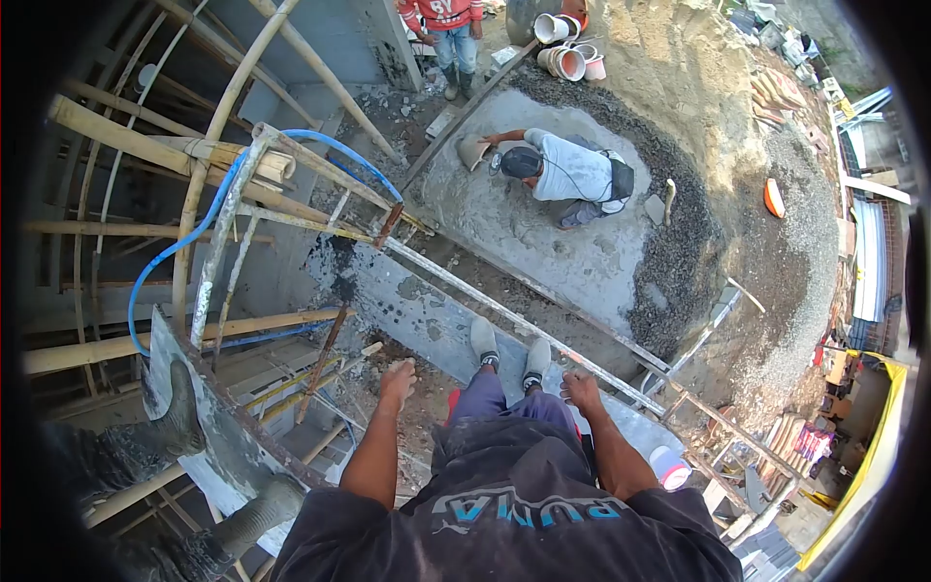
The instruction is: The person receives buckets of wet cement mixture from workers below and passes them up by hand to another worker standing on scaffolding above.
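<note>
My left hand hangs beside my left thigh with its fingers loosely curled, and nothing shows in it. On the other side, my right hand is held near my right thigh, fingers loosely bent and apart, also without a visible object. Both hands are in the air above a grey plank, on which my feet in grey boots stand. Ahead of the plank runs a pale scaffold rail. A white container with a red part is at the lower right, behind my right arm.
Below, a co-worker bends over wet cement, one hand on a bucket. Another person stands at the top. Muddy boots occupy a board at left. Bamboo poles and a blue hose cross the left side.
</note>
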Available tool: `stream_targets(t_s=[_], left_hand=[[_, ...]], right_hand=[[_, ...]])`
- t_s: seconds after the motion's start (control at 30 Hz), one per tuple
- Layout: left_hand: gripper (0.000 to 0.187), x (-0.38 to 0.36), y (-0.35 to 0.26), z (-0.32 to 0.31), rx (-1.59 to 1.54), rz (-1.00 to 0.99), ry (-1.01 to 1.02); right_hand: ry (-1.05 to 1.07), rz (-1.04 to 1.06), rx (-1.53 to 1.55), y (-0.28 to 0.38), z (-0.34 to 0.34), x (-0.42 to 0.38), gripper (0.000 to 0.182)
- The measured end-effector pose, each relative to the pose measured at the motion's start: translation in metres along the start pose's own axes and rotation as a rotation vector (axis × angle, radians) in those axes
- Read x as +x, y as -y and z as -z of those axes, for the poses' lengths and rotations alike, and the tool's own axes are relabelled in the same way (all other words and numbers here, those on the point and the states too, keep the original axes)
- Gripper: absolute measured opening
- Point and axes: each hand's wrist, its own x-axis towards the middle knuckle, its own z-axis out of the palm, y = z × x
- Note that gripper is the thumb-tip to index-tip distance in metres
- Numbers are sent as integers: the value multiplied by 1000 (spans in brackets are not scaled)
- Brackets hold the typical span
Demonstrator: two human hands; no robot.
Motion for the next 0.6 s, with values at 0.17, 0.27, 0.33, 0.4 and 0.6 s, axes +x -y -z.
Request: stream_targets(t_s=[0.17,0.27,0.33,0.4,0.6], left_hand=[[37,20,-29,17,-78,-43,-9],[36,20,-25,11,-22,-35,2],[36,23,-12,2,7,9,25],[37,24,3,-8,34,50,46],[48,22,38,-51,131,113,140]], right_hand=[[-21,13,-4,28,-15,-12,28],[-38,13,-8,17,-12,-10,29],[-58,5,-26,5,-9,-10,30],[-56,-7,-29,-10,-6,-11,30],[3,-33,-104,-59,4,-2,31]])
